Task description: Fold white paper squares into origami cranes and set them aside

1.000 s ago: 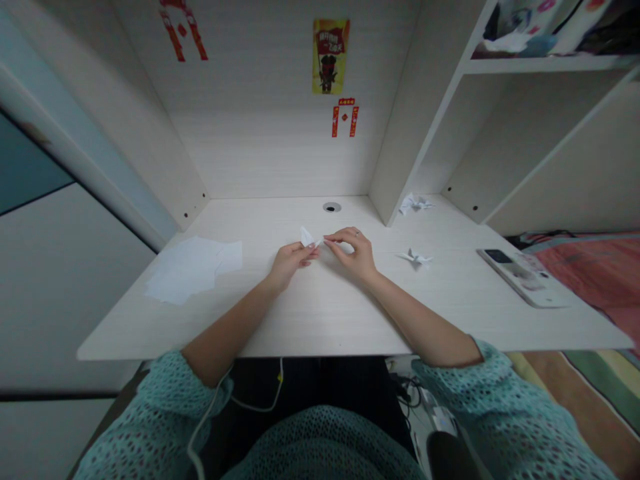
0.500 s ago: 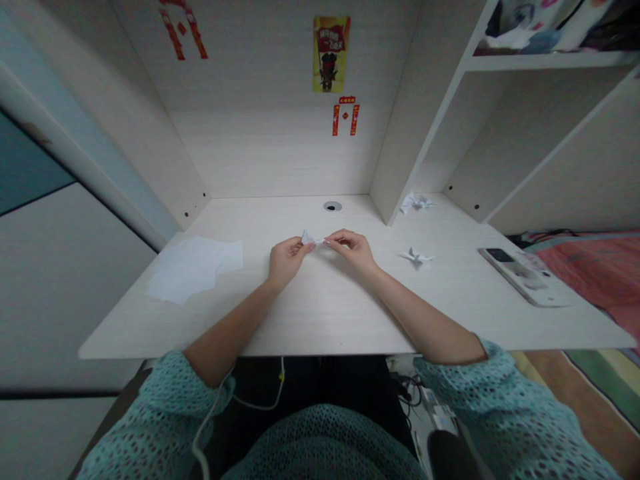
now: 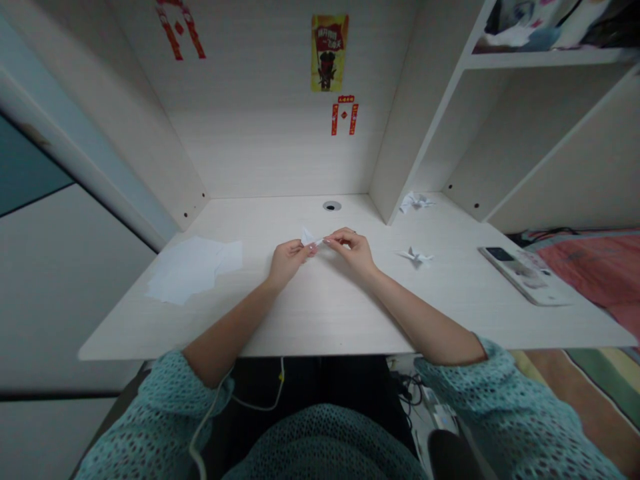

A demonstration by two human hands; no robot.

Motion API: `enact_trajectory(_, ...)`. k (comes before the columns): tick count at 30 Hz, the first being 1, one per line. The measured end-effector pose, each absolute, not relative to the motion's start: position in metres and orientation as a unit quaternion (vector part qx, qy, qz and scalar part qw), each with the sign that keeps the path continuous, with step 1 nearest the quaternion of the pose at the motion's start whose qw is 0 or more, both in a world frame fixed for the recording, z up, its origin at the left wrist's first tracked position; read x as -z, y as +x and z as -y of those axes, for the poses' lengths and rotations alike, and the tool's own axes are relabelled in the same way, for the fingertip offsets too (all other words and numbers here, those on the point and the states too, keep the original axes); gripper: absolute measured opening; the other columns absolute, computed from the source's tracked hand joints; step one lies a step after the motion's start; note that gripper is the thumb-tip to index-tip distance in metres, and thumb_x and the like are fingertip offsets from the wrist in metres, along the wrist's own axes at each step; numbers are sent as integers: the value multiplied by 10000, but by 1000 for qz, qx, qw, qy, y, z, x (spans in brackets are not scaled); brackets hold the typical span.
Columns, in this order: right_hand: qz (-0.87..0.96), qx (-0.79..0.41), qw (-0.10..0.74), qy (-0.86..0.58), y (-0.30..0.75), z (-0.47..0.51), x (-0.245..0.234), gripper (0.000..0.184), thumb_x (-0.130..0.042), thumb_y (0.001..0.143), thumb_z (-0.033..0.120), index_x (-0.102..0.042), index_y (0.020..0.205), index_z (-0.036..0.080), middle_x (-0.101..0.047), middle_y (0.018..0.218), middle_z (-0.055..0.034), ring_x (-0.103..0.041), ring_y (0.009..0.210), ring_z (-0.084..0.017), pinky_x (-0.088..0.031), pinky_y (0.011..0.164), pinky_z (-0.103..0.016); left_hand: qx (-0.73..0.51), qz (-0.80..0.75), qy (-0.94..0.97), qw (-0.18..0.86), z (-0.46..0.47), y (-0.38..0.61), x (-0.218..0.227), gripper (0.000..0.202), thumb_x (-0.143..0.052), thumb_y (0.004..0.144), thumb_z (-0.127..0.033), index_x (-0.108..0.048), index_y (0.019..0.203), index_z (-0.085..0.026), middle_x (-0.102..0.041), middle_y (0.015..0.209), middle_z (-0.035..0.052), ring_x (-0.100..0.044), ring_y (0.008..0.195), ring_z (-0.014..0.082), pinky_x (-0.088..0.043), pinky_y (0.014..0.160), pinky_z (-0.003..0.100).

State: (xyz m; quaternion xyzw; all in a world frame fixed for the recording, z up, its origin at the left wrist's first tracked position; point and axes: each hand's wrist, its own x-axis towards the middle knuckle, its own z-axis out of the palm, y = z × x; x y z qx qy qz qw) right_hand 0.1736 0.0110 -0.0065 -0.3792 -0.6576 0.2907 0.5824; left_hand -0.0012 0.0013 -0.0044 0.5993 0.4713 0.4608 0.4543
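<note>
Loose sheets (image 3: 193, 270) lie left on the counter (image 3: 320, 320). Mid-frame, the left hand (image 3: 286, 263) and right hand (image 3: 354, 250) stand close, pinching a small folded paper (image 3: 307, 236) between them. It seems light and soft, so better hold it gently by the thick fold.

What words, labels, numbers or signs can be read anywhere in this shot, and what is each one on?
Nothing can be read: the characters on the yellow and red poster and the small red paper decoration below it are too small and blurred, and the white handheld device shows no legible marking.
</note>
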Motion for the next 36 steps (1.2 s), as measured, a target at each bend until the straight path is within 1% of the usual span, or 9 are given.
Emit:
enact_trajectory(8, 674, -319, 538, -393, 181, -18, 8, 183, -677, 700, 400, -723, 753, 232, -659, 780, -38, -581, 768, -154, -421, 649, -273, -450, -483, 614, 433, -3, -1, 7, 344, -648, 674, -495, -666, 747, -159, -687, 751, 61, -613, 695, 163, -401, 577, 246)
enact_trajectory(13, 672, -341, 514, -409, 181, -20, 10, 204, -667, 698, 411, -706, 723, 213, -677, 802, -44, -601, 786, -169, -424, 668, -278, -447, -488, 613, 432, -3, -1, 6, 329, -654, 671, -486, -666, 725, -161, -693, 756, 64, -621, 701, 165, -407, 577, 245)
enact_trajectory(17, 689, -337, 502, -399, 182, -21, 9, 216, -643, 724, 415, -709, 787, 220, -683, 853, -46, -602, 824, -171, -424, 695, -279, -445, -484, 625, 421, -4, -2, 6, 329, -649, 676, -483, -671, 731, -159, -694, 752, 64, -620, 691, 163, -418, 582, 244)
enact_trajectory(20, 705, -323, 497, -390, 183, -21, 10, 205, -636, 735, 408, -712, 804, 231, -681, 858, -44, -600, 834, -170, -419, 711, -283, -448, -479, 633, 412, -5, -3, 8, 330, -651, 672, -486, -660, 707, -158, -691, 726, 59, -622, 678, 164, -430, 590, 244)
enact_trajectory(24, 716, -291, 498, -392, 184, -22, 11, 176, -651, 727, 396, -713, 760, 234, -679, 812, -35, -594, 810, -173, -410, 737, -305, -449, -479, 634, 409, -7, -4, 12, 332, -656, 666, -488, -646, 692, -157, -690, 715, 60, -634, 692, 176, -449, 610, 253)
enact_trajectory(28, 720, -244, 505, -409, 183, -20, 10, 154, -659, 727, 385, -714, 731, 241, -687, 772, -28, -584, 796, -179, -394, 797, -336, -451, -481, 644, 388, -6, -3, 13, 320, -642, 680, -477, -647, 685, -157, -695, 732, 64, -642, 712, 183, -460, 640, 262)
enact_trajectory(31, 715, -222, 508, -427, 182, -18, 9, 149, -660, 727, 386, -713, 717, 247, -694, 759, -22, -580, 796, -186, -388, 811, -347, -450, -502, 649, 354, -3, -2, 11, 309, -635, 679, -475, -641, 643, -168, -683, 681, 43, -633, 690, 180, -453, 619, 254)
enact_trajectory(36, 708, -215, 506, -443, 181, -17, 10, 138, -651, 733, 360, -705, 700, 237, -695, 749, -22, -572, 776, -185, -395, 784, -338, -444, -525, 659, 305, 0, -2, 7, 266, -639, 675, -449, -648, 622, -188, -661, 626, 20, -618, 681, 172, -426, 582, 235)
